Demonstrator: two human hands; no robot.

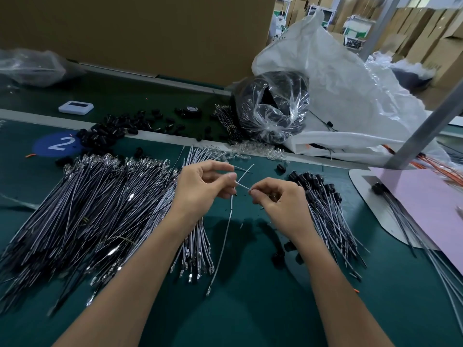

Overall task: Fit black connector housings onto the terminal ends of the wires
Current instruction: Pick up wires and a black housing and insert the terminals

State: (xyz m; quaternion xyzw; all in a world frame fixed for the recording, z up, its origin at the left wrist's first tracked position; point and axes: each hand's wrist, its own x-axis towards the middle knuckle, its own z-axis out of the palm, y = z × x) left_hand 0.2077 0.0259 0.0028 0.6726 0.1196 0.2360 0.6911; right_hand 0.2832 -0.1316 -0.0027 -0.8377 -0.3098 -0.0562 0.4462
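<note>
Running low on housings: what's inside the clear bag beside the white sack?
Through the clear bag a black mass shows, filling it; glare and creases hide what the pieces are.

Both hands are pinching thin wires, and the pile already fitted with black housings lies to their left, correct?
No. In the head view the fitted pile lies to the right of the left hand and right hand, which do pinch thin wires.
</note>
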